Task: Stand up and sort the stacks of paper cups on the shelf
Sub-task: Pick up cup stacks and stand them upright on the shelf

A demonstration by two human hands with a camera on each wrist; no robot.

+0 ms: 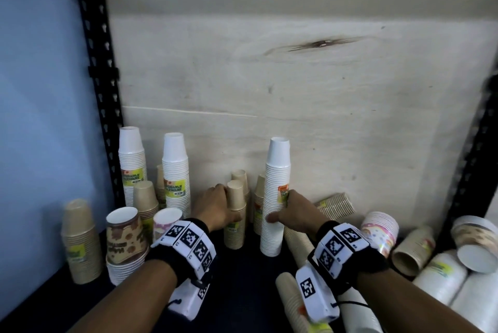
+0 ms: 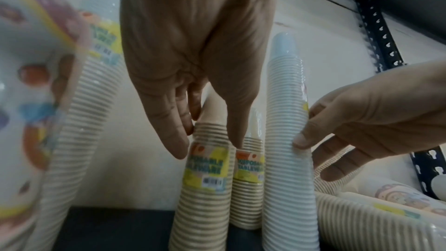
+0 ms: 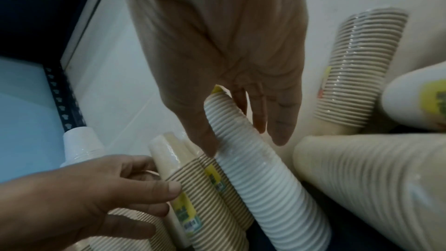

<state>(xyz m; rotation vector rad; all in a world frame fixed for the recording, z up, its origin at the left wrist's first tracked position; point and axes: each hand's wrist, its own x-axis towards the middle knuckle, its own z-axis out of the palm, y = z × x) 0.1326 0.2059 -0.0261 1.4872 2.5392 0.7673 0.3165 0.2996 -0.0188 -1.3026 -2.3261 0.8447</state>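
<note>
Pale plywood backs the dark shelf [image 1: 242, 292], with black perforated uprights at either side and a blue wall on the left.

Much is cut off or muddled. At the lower right, fallen stacks overlap so their number cannot be told: white ones [image 1: 442, 276], brown ones and a pastel-printed stack [image 1: 380, 227] run under the right forearm and out of frame. Behind the two hands, further brown stacks are mostly hidden; at least three show. The left wrist view is blurred along its left edge, where a printed cup fills the corner.

Standing upright and countable: three tall white stacks, two at the back left [image 1: 131, 160] and one in the middle; a brown stack at far left [image 1: 80, 241]; two stacks with printed cups by the left wrist.

The left hand [image 1: 215, 206] wraps its fingers and thumb around the upper part of a brown stack [image 1: 235, 214], which stands on the shelf with its yellow label facing forward. The right hand [image 1: 293, 211] grips the tall white stack [image 1: 275, 197] at mid-height, thumb [image 2: 301, 138] pressed on the ribbed rims, fingers behind it. The two held stacks stand just beside each other.
</note>
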